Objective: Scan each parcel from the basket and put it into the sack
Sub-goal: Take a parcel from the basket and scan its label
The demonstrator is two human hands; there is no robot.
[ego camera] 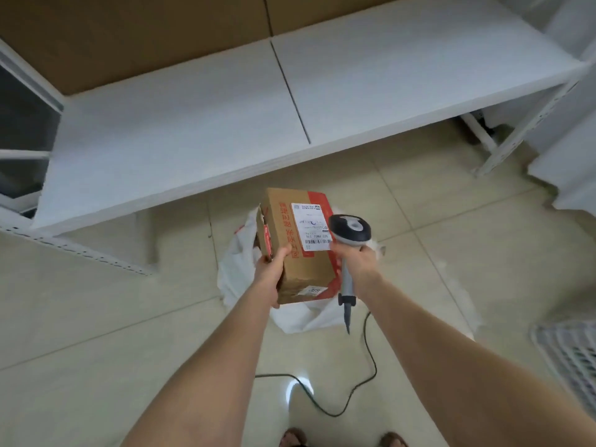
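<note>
- The left hand (pixel 270 275) holds a brown cardboard parcel box with red printing (pixel 292 253) from its left side. The thumb lies over the top face and the other fingers are curled under and round the near edge, clamped on the box.
- The box is in the air, tilted, with its long side running away from the person. A white shipping label with a barcode (pixel 311 226) faces up on its top face.
- The right hand (pixel 357 259) grips the grey handle of a handheld barcode scanner with a black and grey head (pixel 350 230), fingers wrapped tight round it. The scanner head sits just over the right edge of the label, right beside the barcode.
- A black cable (pixel 372 359) hangs from the bottom of the handle and loops across the pale tiled floor (pixel 113 317).
- A white plastic sack (pixel 238 262) stands on the floor directly below the box, its crumpled rim showing to the left of the parcel and on its near side.
- A corner of a white latticed basket (pixel 571 353) shows at the lower right edge, well apart from the sack.
- A white metal shelf (pixel 193 124) runs across behind the sack.
</note>
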